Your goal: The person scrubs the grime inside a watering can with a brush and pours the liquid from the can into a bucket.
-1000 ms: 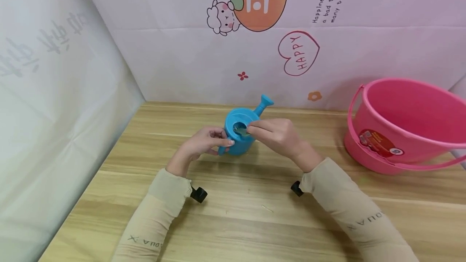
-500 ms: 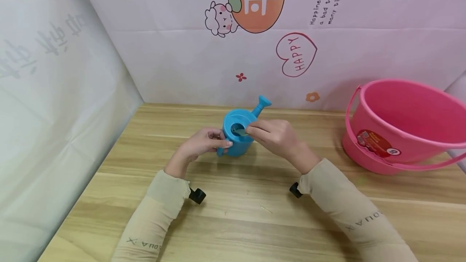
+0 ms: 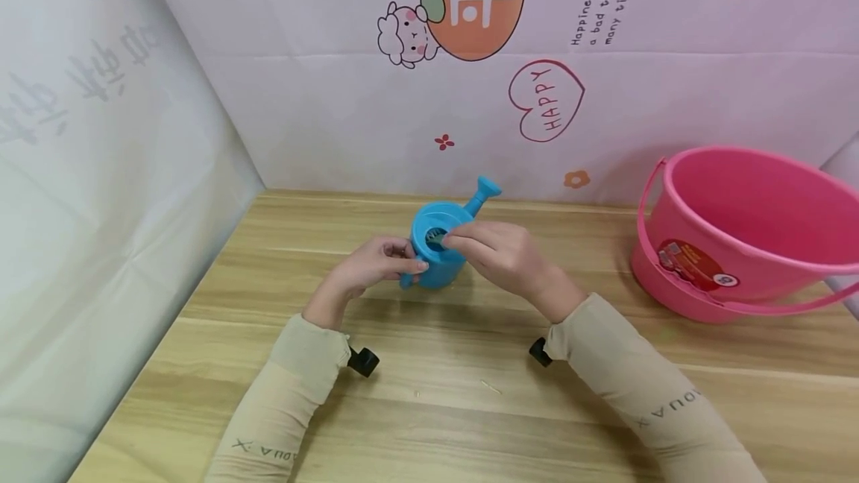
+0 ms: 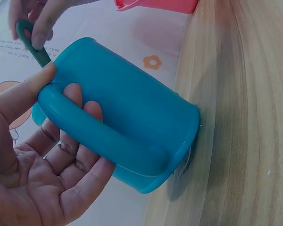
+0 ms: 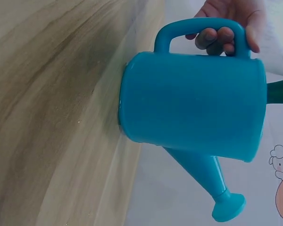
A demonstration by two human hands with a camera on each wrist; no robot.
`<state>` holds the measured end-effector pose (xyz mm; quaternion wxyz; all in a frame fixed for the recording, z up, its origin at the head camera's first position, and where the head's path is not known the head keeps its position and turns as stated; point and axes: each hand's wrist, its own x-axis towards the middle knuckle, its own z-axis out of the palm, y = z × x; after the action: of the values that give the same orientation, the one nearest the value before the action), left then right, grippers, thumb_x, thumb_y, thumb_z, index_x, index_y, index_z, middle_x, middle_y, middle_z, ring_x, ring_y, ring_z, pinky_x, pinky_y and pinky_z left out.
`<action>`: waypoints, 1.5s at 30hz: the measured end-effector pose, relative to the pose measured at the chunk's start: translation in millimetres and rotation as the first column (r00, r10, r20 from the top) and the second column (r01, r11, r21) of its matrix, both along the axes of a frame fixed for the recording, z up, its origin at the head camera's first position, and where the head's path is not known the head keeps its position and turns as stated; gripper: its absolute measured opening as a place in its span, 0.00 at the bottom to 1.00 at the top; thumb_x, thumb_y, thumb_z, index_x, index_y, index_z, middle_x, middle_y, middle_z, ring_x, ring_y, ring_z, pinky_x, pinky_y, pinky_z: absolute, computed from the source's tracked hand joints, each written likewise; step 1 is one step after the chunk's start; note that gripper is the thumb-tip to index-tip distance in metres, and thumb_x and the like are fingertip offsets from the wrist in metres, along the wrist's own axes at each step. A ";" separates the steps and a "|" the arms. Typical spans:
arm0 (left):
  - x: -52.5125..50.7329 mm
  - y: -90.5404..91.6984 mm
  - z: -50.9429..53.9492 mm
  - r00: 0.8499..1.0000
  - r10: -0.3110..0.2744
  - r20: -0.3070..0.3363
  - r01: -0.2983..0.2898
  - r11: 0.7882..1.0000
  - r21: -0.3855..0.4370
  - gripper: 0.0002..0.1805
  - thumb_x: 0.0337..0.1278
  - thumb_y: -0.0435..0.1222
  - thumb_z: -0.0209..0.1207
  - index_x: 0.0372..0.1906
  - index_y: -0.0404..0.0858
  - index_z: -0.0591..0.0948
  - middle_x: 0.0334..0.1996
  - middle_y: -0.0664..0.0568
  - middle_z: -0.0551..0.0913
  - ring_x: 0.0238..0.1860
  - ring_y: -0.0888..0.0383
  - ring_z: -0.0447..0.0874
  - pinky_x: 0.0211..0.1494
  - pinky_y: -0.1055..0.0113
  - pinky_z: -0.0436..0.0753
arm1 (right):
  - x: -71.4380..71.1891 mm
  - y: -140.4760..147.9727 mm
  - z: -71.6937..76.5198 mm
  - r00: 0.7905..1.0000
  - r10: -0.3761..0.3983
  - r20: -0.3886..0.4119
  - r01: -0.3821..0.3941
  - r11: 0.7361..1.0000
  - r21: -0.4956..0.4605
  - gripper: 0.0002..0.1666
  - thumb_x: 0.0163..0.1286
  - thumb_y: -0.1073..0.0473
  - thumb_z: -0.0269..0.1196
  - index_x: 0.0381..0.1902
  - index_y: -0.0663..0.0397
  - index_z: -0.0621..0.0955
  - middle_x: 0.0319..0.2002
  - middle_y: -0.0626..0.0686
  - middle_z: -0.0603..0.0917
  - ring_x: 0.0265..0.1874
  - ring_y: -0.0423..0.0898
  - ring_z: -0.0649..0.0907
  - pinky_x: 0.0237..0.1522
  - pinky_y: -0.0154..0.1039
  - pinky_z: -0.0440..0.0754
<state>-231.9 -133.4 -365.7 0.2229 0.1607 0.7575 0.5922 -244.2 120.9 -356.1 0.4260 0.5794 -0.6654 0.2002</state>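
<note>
A small blue watering can [image 3: 443, 271] stands upright on the wooden table, its spout pointing to the back right. My left hand [image 3: 376, 265] grips the can's handle [image 4: 94, 136], fingers passed through it and thumb at the top near the rim. Above the can's round top opening, my right hand [image 3: 499, 253] pinches a green tool with a looped handle [image 4: 40, 57]. That tool's shaft [image 5: 277, 92] goes down into the opening. Its lower end lies mostly hidden inside the can, so its kind is unclear.
A large pink bucket [image 3: 698, 244] with its carrying handle lowered stands at the right of the table [image 3: 416, 438]. Behind rises a printed white backdrop [image 3: 322, 118]; a white sheet [image 3: 121, 192] hangs at the left. Thin bits [image 3: 491, 387] lie in front of the can.
My right hand has shifted slightly left over the can's opening with the green tool. My left hand and the watering can look still on the table.
</note>
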 end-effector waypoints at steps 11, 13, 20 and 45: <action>-0.7 -1.6 1.9 1.000 0.005 0.016 -0.005 1.000 0.000 0.11 0.70 0.35 0.62 0.29 0.39 0.78 0.31 0.48 0.83 0.37 0.51 0.80 0.54 0.54 0.82 | -2.2 0.7 6.2 0.996 -0.045 -0.072 0.046 0.999 0.014 0.05 0.75 0.66 0.63 0.40 0.62 0.85 0.35 0.53 0.90 0.34 0.49 0.89 0.42 0.47 0.84; -1.0 -1.2 2.2 1.000 0.000 0.019 0.000 1.000 -0.001 0.11 0.70 0.35 0.62 0.29 0.39 0.78 0.31 0.48 0.83 0.38 0.51 0.81 0.54 0.54 0.82 | -3.5 -4.1 7.7 0.997 -0.039 -0.073 0.043 0.998 0.048 0.04 0.75 0.67 0.62 0.41 0.62 0.84 0.35 0.53 0.90 0.34 0.48 0.88 0.42 0.46 0.83; -1.6 -2.1 2.2 1.000 -0.011 0.010 0.011 1.000 -0.019 0.10 0.71 0.35 0.61 0.30 0.39 0.78 0.31 0.49 0.83 0.40 0.51 0.82 0.60 0.49 0.80 | -4.0 -4.0 15.7 0.997 -0.059 -0.046 0.058 0.998 -0.027 0.07 0.75 0.63 0.64 0.38 0.61 0.86 0.33 0.54 0.90 0.32 0.51 0.89 0.41 0.49 0.81; -3.7 -2.0 2.4 1.000 -0.029 0.008 0.029 1.000 -0.001 0.11 0.71 0.34 0.61 0.29 0.38 0.78 0.32 0.48 0.82 0.39 0.52 0.81 0.57 0.53 0.82 | -10.3 -9.4 -1.5 0.998 0.043 0.054 -0.039 0.997 -0.074 0.14 0.79 0.61 0.57 0.41 0.67 0.84 0.37 0.59 0.88 0.36 0.54 0.88 0.41 0.48 0.87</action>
<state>-235.6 -135.4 -363.3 0.2345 0.1692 0.7544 0.5894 -254.5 111.5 -357.5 0.4239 0.5711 -0.6574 0.2492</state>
